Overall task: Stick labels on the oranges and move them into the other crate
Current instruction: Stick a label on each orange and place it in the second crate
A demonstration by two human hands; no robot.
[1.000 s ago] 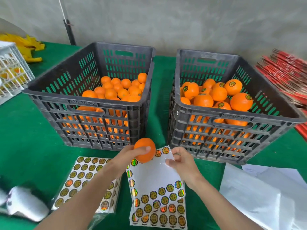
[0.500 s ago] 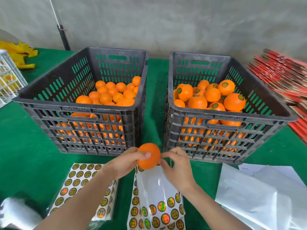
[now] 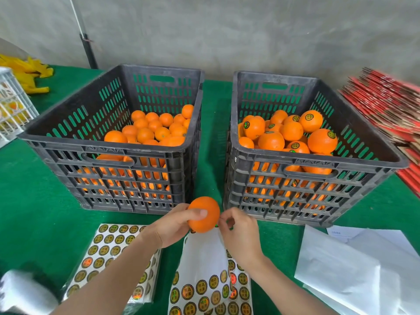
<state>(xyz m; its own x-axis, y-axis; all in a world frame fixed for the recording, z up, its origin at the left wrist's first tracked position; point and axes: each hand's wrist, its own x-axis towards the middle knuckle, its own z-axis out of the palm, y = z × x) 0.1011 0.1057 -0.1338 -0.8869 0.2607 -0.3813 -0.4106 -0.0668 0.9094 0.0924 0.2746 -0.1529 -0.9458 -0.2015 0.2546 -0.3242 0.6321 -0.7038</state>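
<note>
My left hand (image 3: 173, 226) grips an orange (image 3: 204, 213) in front of the gap between two black crates. My right hand (image 3: 238, 230) sits just right of the orange, its fingertips pinched together at the orange's right side; whatever they pinch is too small to make out. The left crate (image 3: 109, 153) holds several plain oranges. The right crate (image 3: 318, 164) holds several oranges with round labels. A partly used label sheet (image 3: 204, 280) lies under my hands, curled up at the top.
A full stack of label sheets (image 3: 106, 248) lies at the lower left on the green table. White backing sheets (image 3: 354, 269) lie at the lower right. Red packaging (image 3: 386, 105) is piled at the far right. A white basket (image 3: 11, 105) stands at the left edge.
My right hand left the label sheet and rose to the orange's right side. The sheet's top has curled up. The orange stays in my left hand.
</note>
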